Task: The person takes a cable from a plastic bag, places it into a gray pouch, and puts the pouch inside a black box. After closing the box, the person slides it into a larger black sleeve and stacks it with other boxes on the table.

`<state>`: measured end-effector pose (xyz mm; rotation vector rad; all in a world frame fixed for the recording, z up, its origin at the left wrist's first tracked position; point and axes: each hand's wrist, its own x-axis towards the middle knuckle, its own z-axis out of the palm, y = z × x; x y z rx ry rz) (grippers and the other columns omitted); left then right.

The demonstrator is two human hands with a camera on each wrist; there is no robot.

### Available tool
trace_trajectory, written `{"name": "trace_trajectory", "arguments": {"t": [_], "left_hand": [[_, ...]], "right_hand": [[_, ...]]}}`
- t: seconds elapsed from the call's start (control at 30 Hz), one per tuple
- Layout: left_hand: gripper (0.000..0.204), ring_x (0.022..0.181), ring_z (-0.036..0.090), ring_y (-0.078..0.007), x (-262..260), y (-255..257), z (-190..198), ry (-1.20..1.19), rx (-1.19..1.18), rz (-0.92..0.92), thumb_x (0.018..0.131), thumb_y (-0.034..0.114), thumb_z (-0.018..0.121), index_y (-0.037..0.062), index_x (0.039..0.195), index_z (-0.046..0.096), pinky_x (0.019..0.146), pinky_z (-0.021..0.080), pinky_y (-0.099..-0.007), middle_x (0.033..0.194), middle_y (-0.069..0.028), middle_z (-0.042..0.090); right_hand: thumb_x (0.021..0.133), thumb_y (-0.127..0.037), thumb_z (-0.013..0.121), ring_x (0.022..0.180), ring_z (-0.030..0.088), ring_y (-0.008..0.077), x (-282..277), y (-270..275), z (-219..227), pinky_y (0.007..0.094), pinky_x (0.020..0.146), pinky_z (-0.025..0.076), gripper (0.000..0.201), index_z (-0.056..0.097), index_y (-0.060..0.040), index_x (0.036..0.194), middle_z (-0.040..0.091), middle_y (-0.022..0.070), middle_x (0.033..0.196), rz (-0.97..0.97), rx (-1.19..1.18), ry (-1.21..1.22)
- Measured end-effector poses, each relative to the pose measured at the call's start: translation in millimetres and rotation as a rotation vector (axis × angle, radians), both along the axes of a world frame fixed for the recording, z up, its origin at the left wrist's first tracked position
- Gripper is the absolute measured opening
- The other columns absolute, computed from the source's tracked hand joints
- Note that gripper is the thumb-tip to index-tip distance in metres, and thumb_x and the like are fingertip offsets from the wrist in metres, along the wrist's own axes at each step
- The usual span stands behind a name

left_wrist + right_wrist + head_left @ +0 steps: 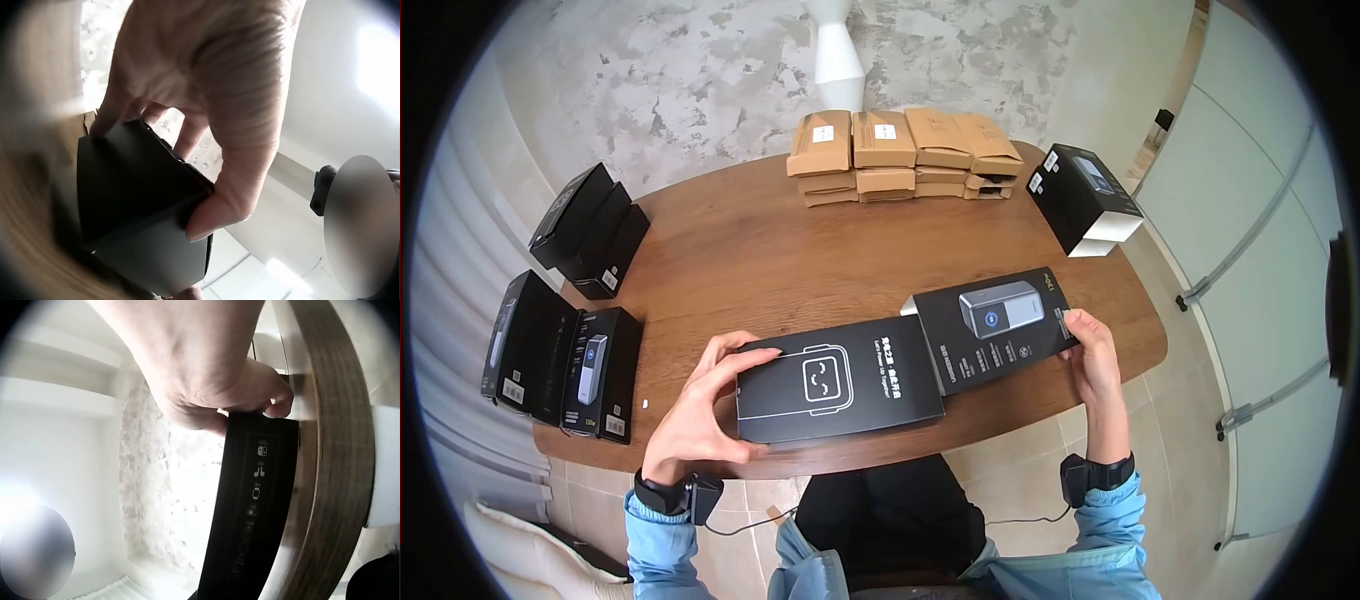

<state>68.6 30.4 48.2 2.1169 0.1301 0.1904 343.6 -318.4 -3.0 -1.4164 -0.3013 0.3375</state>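
Observation:
A black inner box (840,384) with a line-drawn smiling face lies at the table's front, gripped at its left end by my left hand (700,405), thumb on the near side and fingers over the far edge. Its right end meets a black printed sleeve (998,330) showing a grey device, tilted up to the right. My right hand (1094,360) pinches the sleeve's right end, thumb on top. The left wrist view shows the left hand (206,81) spanning the dark box end (137,187). In the right wrist view, the right hand (206,381) holds the sleeve's end above its icon-printed side (253,500).
Brown cardboard boxes (884,145) are stacked at the back of the wooden table (730,250). A black box with a white open end (1085,200) stands at the back right. More black boxes stand at left (590,235), (560,360).

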Motion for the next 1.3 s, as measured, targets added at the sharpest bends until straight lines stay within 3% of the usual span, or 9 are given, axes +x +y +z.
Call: {"name": "trace_trajectory", "arguments": {"t": [0.23, 0.37, 0.63, 0.9, 1.3], "left_hand": [[0.084, 0.122, 0.041, -0.0301, 7, 3, 5, -0.016, 0.052, 0.001, 0.042, 0.016, 0.078, 0.0091, 0.123, 0.057, 0.102, 0.036, -0.0403, 0.127, -0.0127, 0.041], [0.083, 0.122, 0.041, -0.0306, 8, -2, 0, -0.035, 0.077, 0.041, 0.042, 0.016, 0.077, 0.0081, 0.123, 0.057, 0.104, 0.033, -0.0409, 0.126, -0.0139, 0.043], [0.084, 0.122, 0.041, -0.0310, 7, -8, -4, -0.060, 0.086, 0.074, 0.042, 0.016, 0.077, 0.0076, 0.123, 0.057, 0.104, 0.034, -0.0415, 0.126, -0.0142, 0.043], [0.088, 0.121, 0.043, -0.0311, 5, -9, -6, -0.071, 0.029, 0.108, 0.042, 0.016, 0.080, 0.0099, 0.126, 0.055, 0.097, 0.041, -0.0431, 0.128, -0.0145, 0.042], [0.087, 0.124, 0.040, -0.0313, 14, -8, -17, -0.075, 0.037, 0.044, 0.043, 0.017, 0.080, 0.0103, 0.126, 0.055, 0.103, 0.035, -0.0436, 0.130, -0.0146, 0.041]], "right_hand": [[0.092, -0.019, 0.055, 0.059, 0.042, 0.0016, 5, 2, -1, 0.0190, 0.055, 0.032, 0.018, 0.061, -0.0065, 0.081, 0.058, -0.0056, 0.071, 0.082, -0.054, 0.015], [0.092, -0.020, 0.055, 0.059, 0.044, 0.0036, 7, 1, -1, 0.0207, 0.055, 0.031, 0.020, 0.061, -0.0058, 0.080, 0.059, -0.0028, 0.070, 0.062, -0.076, 0.011], [0.091, -0.014, 0.055, 0.075, 0.059, 0.0092, 9, -1, -6, 0.0229, 0.075, 0.044, 0.017, 0.063, -0.0003, 0.087, 0.067, 0.0038, 0.083, 0.096, 0.058, 0.035], [0.092, -0.013, 0.055, 0.075, 0.059, 0.0096, 7, -2, -4, 0.0227, 0.075, 0.045, 0.017, 0.063, 0.0005, 0.087, 0.067, 0.0049, 0.083, 0.105, 0.084, 0.080], [0.094, -0.016, 0.052, 0.078, 0.057, 0.0087, -6, 10, -10, 0.0233, 0.076, 0.044, 0.017, 0.058, -0.0013, 0.090, 0.064, 0.0030, 0.085, 0.089, 0.169, 0.095]]}}
